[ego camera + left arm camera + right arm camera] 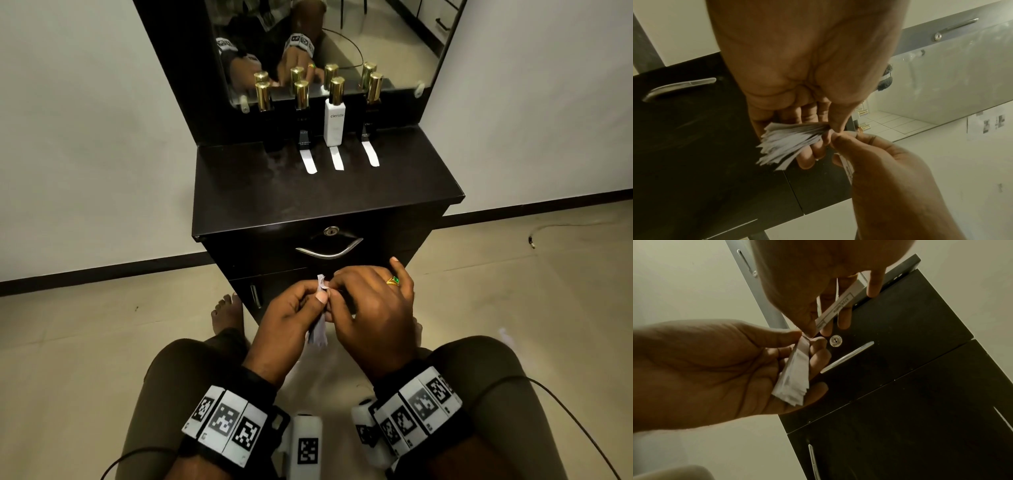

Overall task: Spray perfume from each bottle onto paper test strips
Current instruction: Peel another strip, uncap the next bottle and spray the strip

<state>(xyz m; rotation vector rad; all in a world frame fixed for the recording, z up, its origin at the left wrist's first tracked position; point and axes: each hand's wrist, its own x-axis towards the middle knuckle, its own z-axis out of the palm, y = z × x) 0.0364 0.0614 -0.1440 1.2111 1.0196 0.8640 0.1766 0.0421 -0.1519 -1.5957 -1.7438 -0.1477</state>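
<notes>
Four gold-capped perfume bottles stand at the back of the dark dresser top (pixel 274 198): two black ones (pixel 265 113) (pixel 303 116), a white one (pixel 335 116) and another black one (pixel 371 109). A paper strip lies before each of the three right bottles (pixel 308 161) (pixel 336 158) (pixel 371 155). In front of the drawer, my left hand (pixel 294 308) (pixel 807 81) pinches a bundle of white strips (pixel 318 330) (pixel 785 142) (pixel 795 376) by its top end. My right hand (pixel 370 301) (pixel 807 280) meets it there and pinches a single printed strip (pixel 838 308) (pixel 846 167).
The drawer's curved metal handle (pixel 329 250) and lock (pixel 331 231) sit just beyond my hands. A mirror (pixel 325 41) rises behind the bottles. My knees frame the hands, a bare foot (pixel 226 311) rests by the cabinet, and a cable (pixel 548 229) lies on the floor at right.
</notes>
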